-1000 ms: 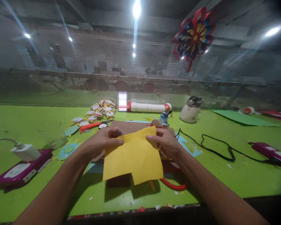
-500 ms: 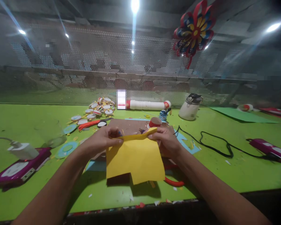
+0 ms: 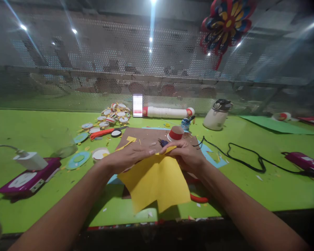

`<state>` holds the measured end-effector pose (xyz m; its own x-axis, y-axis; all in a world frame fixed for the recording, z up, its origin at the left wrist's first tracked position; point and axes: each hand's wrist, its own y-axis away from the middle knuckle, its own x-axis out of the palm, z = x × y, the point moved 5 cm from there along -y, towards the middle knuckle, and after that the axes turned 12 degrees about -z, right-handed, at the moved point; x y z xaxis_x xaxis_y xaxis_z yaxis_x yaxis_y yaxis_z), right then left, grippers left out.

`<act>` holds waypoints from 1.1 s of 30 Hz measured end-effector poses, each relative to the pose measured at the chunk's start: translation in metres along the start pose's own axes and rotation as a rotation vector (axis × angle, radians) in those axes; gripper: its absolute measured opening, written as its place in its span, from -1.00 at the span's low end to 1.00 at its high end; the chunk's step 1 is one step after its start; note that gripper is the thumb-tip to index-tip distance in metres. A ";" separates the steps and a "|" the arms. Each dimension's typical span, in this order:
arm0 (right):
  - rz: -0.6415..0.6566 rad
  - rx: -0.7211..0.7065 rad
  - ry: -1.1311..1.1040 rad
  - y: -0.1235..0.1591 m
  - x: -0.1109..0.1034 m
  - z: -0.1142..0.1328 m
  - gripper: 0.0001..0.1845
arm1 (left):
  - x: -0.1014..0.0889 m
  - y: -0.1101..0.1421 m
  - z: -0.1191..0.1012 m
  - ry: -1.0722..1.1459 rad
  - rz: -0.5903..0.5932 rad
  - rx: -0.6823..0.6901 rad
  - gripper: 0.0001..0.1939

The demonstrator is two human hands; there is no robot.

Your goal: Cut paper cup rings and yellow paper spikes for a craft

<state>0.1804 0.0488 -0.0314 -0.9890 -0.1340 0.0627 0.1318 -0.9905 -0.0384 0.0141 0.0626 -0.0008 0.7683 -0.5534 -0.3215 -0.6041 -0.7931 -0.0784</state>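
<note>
On the green surface [image 3: 240, 195] lies a brown sheet [image 3: 143, 134]. Over its 6 o'clock side hangs a yellow sheet [image 3: 157, 184], bowed. At the yellow one's 2 o'clock, the right hand [image 3: 189, 155] has its fingers closed, pinching the upper edge; at 10 o'clock, the left hand [image 3: 125, 155] lies along that edge, its fingers' closure impossible to tell. A red-and-white cup [image 3: 175, 133] stands at 1 o'clock.

Plenty of glare here, ceiling lights [image 3: 153, 1] blazing at twelve, ten and two o'clock, streaking blue-white across a dim, hazy, soft-focus mesh [image 3: 157, 82], while shadow pools under the yellow sheet [image 3: 163, 184] at six and four o'clock sinks into black.
</note>
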 end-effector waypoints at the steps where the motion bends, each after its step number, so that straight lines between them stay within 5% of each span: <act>1: 0.000 0.002 0.005 0.000 -0.001 0.000 -0.82 | 0.003 0.000 0.001 0.020 0.024 0.009 -0.69; 7: -0.023 -0.003 0.003 -0.001 -0.003 0.000 -0.84 | 0.010 0.002 0.019 0.192 0.073 -0.171 -0.70; 12: -0.081 -0.024 -0.014 0.000 -0.008 0.004 -0.72 | 0.008 0.002 0.025 0.220 -0.013 -0.272 -0.66; 19: -0.126 -0.123 0.116 0.012 0.010 0.023 -0.28 | 0.004 -0.004 0.032 0.078 -0.168 -0.166 -0.65; 25: -0.394 -0.195 0.288 0.018 0.015 0.033 -0.55 | 0.007 -0.005 0.029 -0.040 -0.179 -0.092 -0.61; 33: -0.425 -0.095 0.290 0.023 0.007 0.030 -0.66 | 0.010 -0.001 0.028 -0.009 -0.137 -0.139 -0.60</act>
<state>0.1786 0.0243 -0.0020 -0.9336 0.3064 -0.1858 -0.2789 -0.9468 -0.1604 0.0168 0.0651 -0.0305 0.8390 -0.4364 -0.3249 -0.4587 -0.8885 0.0089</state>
